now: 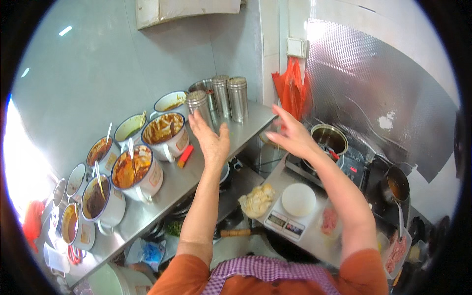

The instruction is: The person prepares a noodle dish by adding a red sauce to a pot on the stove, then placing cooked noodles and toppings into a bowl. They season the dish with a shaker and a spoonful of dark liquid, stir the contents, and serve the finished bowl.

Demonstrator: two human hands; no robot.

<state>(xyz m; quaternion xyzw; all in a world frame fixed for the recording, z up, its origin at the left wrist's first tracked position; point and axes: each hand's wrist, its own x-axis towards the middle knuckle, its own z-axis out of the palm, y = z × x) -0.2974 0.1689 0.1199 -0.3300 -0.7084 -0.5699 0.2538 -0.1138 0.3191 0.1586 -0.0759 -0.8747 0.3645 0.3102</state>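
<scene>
My left hand (pixel 211 143) is raised over the stainless steel shelf (pixel 236 134), fingers spread and nothing in them. Its fingertips overlap the nearest steel shaker (pixel 197 99) in the picture; whether they touch it I cannot tell. Two more shakers, a left one (pixel 221 96) and a right one (pixel 238 99), stand just behind. My right hand (pixel 290 133), slightly blurred, hangs in the air past the shelf's right end, thumb and fingers apart and empty. An enamel pot smeared with brown sauce (pixel 162 129) stands left of my left hand, with a red and yellow packet (pixel 185 156) beside it.
Several enamel sauce pots (pixel 137 173) with spoons line the shelf leftward. Below right are a digital scale (pixel 285 223) with a white bowl (pixel 298 199), wrappers (pixel 258 200), minced meat (pixel 329 220), and an induction cooker (pixel 354 162) bearing a steel pot (pixel 329 138). A saucepan (pixel 395 184) sits farther right.
</scene>
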